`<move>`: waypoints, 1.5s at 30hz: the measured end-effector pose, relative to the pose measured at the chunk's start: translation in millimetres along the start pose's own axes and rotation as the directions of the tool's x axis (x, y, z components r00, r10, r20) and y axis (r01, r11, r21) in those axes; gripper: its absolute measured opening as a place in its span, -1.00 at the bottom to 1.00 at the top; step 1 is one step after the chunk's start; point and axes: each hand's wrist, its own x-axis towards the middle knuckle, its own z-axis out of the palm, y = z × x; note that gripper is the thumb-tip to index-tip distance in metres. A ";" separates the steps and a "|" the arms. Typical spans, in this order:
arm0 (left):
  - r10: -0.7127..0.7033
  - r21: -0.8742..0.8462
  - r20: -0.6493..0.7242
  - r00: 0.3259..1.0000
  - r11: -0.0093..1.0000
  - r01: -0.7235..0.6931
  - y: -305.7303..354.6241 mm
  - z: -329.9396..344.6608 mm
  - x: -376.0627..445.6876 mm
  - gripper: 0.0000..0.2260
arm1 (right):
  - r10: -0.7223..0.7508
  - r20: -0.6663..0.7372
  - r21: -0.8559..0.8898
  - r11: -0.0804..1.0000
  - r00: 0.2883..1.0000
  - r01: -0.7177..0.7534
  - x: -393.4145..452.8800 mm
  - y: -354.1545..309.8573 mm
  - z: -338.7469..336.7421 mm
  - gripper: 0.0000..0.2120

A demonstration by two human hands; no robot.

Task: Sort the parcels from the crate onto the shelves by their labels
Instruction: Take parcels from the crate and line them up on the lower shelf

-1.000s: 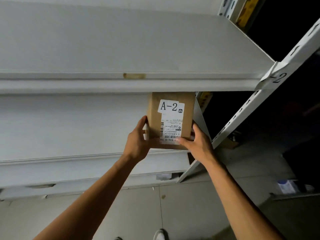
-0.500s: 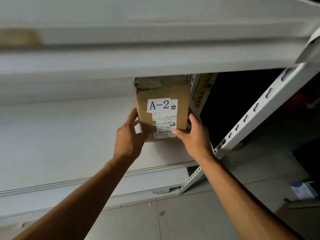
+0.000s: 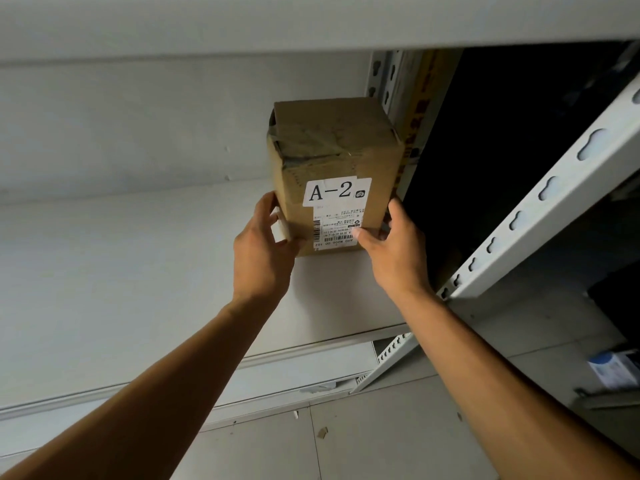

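Observation:
A brown cardboard parcel (image 3: 332, 157) with a white label reading A-2 stands upright on the white shelf board (image 3: 138, 265), close to the rack's right rear upright. My left hand (image 3: 265, 251) holds its lower left edge, thumb on the front face. My right hand (image 3: 394, 247) holds the lower right edge, thumb pressed on the barcode label. The parcel's base appears to rest on the shelf.
The shelf above (image 3: 311, 19) overhangs the top of the view. A slotted white upright (image 3: 554, 188) slants along the right side. Tiled floor (image 3: 381, 445) lies below, with a small blue-and-white item (image 3: 613, 370) at the far right.
The parcel has gone deeper onto the shelf, and the view has dropped under the upper shelf so the parcel's taped top now shows. Both hands still hold its lower edges.

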 end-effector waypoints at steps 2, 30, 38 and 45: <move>0.003 0.005 0.002 1.000 1.000 -0.003 0.4 1.6 4.1 -0.40 | 0.018 -0.005 -0.017 1.000 1.000 -0.018 3.8 -0.3 1.7 -0.55; -0.689 0.684 -0.255 0.678 0.367 0.631 -18.6 -354.8 -410.1 -0.32 | -0.165 0.980 -0.025 0.461 0.114 0.887 -356.6 -185.4 103.0 -0.35; -0.802 0.296 -0.550 0.234 0.075 0.952 42.9 -378.5 -686.9 -0.32 | -0.182 0.888 0.458 0.263 -0.423 0.849 -570.7 -246.3 89.6 -0.31; -0.682 -0.234 -0.699 -0.217 -0.068 0.970 134.4 -334.5 -847.6 -0.36 | -0.158 0.622 0.780 0.044 -0.767 0.624 -735.5 -243.9 29.4 -0.28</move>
